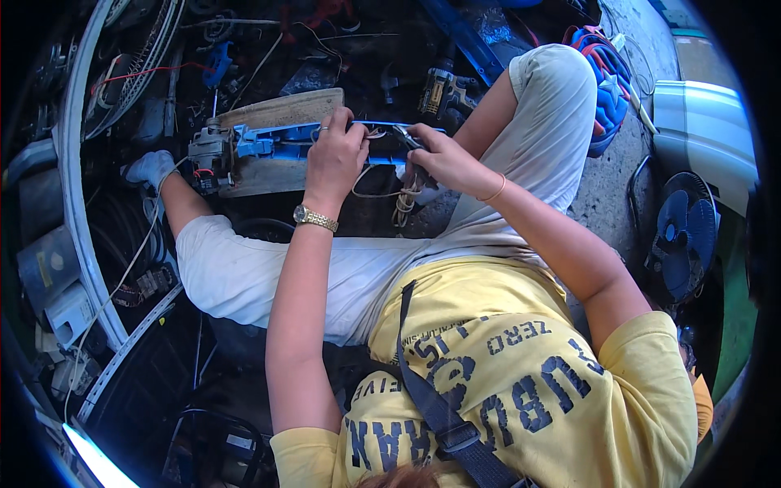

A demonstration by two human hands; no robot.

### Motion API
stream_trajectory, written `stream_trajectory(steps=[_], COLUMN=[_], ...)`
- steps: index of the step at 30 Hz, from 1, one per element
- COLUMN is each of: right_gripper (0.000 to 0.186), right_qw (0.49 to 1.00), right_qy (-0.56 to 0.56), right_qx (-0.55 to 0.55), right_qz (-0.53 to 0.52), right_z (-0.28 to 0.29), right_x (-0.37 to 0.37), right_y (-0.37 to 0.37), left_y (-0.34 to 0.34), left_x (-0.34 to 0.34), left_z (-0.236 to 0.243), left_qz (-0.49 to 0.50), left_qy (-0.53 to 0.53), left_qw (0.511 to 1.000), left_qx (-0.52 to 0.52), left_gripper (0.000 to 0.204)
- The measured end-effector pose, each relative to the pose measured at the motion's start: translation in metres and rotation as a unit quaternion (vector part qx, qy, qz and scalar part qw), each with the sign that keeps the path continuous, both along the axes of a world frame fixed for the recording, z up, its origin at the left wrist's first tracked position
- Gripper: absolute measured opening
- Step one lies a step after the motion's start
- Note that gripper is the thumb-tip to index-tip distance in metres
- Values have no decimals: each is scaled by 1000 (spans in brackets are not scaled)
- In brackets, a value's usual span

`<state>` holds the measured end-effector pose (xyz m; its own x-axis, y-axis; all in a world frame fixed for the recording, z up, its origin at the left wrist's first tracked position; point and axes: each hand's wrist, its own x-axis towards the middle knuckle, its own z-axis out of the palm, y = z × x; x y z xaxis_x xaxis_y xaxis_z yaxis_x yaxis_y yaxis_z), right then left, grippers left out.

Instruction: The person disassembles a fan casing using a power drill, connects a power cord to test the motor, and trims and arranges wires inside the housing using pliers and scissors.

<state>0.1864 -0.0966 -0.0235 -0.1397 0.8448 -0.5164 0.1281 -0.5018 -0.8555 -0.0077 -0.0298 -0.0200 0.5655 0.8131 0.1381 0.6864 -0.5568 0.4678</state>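
A long blue plastic fan neck [281, 152] lies across a wooden board [313, 103] in front of me, with a bare fan motor [213, 146] at its left end. My left hand [333, 163] is closed over the neck, its fingertips pinching thin wires [375, 134] there. Just right of it, my right hand [453, 165] grips dark-handled pliers [407, 138], whose jaws point left toward the wires. Below the pliers hangs a bundled grey cord [404, 203], with a loop running toward my left hand.
Beyond the board lie a yellow-and-black cordless drill [443, 91], a hammer [390, 81] and a blue-handled screwdriver [217, 67]. A white metal frame bar [73, 179] runs along the left. A dark fan blade [683, 232] and a white panel [700, 130] are at right.
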Motion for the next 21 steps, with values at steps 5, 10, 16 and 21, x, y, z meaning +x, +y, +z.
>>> stream_trajectory(steps=[5, 10, 16, 21], right_gripper=[36, 38, 38, 35], right_qw=[999, 995, 993, 994], right_qy=[10, 2, 16, 30], right_qx=[-25, -101, -113, -98], right_qz=[38, 11, -10, -23], right_z=[5, 19, 17, 11], right_x=[1, 0, -2, -2], right_y=[14, 20, 20, 21], left_y=[-1, -7, -13, -16], left_x=[-9, -13, 1, 8], left_z=[7, 8, -2, 2], left_qz=[-29, -38, 45, 76], left_qy=[-56, -34, 4, 14], left_qw=[996, 999, 997, 997], left_qx=[-58, 3, 55, 13], left_gripper=[9, 9, 9, 8])
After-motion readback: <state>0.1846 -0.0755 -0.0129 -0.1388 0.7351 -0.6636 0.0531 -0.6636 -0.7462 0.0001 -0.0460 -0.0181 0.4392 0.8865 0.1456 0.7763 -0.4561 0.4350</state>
